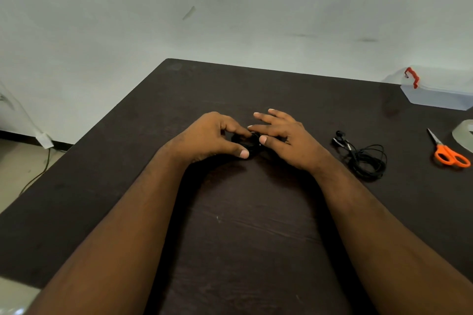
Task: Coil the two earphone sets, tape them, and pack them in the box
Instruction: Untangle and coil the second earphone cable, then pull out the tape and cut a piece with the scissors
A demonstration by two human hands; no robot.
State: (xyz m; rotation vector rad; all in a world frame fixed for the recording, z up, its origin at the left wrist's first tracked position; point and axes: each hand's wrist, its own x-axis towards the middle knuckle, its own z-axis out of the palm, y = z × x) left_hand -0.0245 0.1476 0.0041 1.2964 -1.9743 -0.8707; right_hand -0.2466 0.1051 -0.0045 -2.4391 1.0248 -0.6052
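Hands meet mid-table: we see left hand w/ thumb and curled fingers pinching a black earphone coil, right hand pinching its other side w/ thumb, other fingers splayed. Second earphone set lies loose to the right, well apart. Scissors and tape roll sit by right edge; clear box at far-right corner. Bare dark table stretches left and near.
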